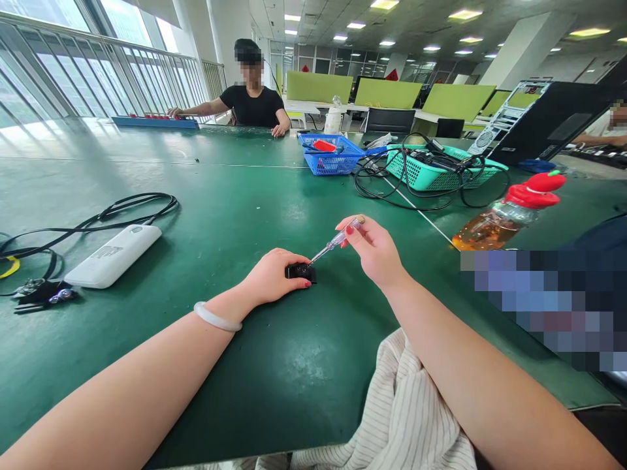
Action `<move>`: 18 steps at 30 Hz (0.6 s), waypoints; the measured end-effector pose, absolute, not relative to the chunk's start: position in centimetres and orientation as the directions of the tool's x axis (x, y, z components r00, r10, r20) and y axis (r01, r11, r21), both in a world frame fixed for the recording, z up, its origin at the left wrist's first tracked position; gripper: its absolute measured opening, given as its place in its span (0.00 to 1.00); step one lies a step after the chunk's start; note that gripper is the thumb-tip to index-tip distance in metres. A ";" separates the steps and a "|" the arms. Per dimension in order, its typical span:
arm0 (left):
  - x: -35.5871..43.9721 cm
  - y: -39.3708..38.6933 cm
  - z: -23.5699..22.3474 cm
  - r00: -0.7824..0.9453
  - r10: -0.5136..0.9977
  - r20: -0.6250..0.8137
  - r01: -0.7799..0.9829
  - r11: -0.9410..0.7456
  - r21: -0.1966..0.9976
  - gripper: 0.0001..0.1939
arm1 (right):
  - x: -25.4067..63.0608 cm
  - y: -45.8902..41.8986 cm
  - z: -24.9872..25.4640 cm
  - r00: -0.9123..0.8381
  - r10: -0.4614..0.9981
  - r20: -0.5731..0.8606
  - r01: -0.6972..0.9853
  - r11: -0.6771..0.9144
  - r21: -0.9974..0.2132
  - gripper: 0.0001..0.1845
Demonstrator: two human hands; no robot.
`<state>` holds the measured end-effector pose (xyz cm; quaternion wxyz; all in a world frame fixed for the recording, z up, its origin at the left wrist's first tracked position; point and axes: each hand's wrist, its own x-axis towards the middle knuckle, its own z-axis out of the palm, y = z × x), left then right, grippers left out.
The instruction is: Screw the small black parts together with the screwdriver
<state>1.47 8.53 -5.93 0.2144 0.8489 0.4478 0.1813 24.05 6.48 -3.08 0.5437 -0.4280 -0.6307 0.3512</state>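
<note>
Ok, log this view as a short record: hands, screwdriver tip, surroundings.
Left hand: holds small black rectangular part on green tabletop
Right hand: holds screwdriver with translucent handle
Screwdriver tip: at the black part; exact contact unclear
Left side: white rectangular device, looped black cable
Far side: blue plastic basket, turquoise plastic basket
Right side: clear bottle, red lid

Bracelet [217,318]: one, milky white, smooth, a plain rounded band, worn just behind the left hand [274,277]. Nail polish [307,284]: red, seen on the thumb there and on the thumb of the right hand [378,253]. Garment [411,398]: one, cream, marked with fine darker lines (ribs or printed stripes, cannot be told), soft, in loose folds. Forearms [142,372]: two, bare as far as they show.
</note>
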 end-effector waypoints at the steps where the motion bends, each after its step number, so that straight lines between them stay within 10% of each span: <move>1: 1.5 8.5 -5.9 0.534 0.837 0.118 0.681 -0.509 0.526 0.22 | 24.0 6.5 -3.1 -0.045 0.923 0.383 0.162 0.385 -0.909 0.29; 18: 1.3 8.5 -6.2 0.564 0.814 0.138 0.655 -0.542 0.525 0.22 | 24.3 7.1 -3.6 -0.065 0.942 0.328 0.168 0.335 -0.927 0.28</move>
